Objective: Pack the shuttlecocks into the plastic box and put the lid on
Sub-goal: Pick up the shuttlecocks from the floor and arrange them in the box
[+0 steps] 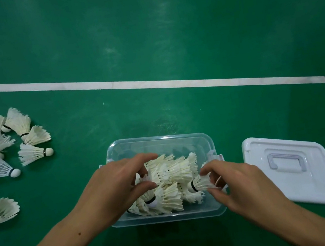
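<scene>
You are in the packing step: your left hand (114, 187) and right hand (235, 183) each pinch a shuttlecock inside the box (160, 142). Next, gather the loose shuttlecocks (32, 153) on the floor at your left; the lid (319, 182) waits beside the box.

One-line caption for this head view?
Both hands set shuttlecocks into the clear plastic box; lid lies beside it.
</scene>
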A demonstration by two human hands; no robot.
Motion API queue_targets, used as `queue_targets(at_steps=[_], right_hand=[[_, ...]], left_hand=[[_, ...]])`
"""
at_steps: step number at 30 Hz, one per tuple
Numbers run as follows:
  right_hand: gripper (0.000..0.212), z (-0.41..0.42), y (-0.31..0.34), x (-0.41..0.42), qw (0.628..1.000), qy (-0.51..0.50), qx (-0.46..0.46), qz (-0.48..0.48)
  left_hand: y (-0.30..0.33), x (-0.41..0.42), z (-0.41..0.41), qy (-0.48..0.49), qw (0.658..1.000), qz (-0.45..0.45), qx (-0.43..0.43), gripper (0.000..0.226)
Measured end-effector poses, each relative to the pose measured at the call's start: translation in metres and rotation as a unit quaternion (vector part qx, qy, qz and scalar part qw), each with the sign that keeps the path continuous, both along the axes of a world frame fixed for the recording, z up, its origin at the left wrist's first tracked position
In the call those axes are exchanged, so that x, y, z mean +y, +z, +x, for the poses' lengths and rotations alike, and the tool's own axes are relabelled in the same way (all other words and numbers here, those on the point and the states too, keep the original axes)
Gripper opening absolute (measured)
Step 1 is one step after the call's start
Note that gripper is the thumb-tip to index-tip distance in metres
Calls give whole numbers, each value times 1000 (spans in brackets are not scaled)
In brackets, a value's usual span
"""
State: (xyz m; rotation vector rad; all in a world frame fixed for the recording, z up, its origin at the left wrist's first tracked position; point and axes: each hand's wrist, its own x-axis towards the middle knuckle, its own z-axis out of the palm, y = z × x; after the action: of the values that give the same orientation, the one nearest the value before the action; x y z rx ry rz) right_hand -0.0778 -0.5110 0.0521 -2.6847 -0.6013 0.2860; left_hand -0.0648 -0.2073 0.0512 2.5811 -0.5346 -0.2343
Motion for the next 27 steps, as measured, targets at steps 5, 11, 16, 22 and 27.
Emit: queue_targets(at_steps=[5,11,16,22,27], right_hand=[[44,7,-12,21,1000,7,25,-17],[43,8,-30,33,990,-36,128,45],[43,7,-38,44,978,-45,189,72],[46,11,-47,58,973,-49,213,78],[59,16,-35,54,958,-17,276,79]], left_hand=[[0,1,1,1,1000,-6,-18,55],[-1,6,-2,2,1000,-4,-13,53],[-2,7,-3,0,1000,-7,-12,52],[-6,4,-2,10,999,-27,-44,44],[-8,-2,2,2,994,-37,-101,25]])
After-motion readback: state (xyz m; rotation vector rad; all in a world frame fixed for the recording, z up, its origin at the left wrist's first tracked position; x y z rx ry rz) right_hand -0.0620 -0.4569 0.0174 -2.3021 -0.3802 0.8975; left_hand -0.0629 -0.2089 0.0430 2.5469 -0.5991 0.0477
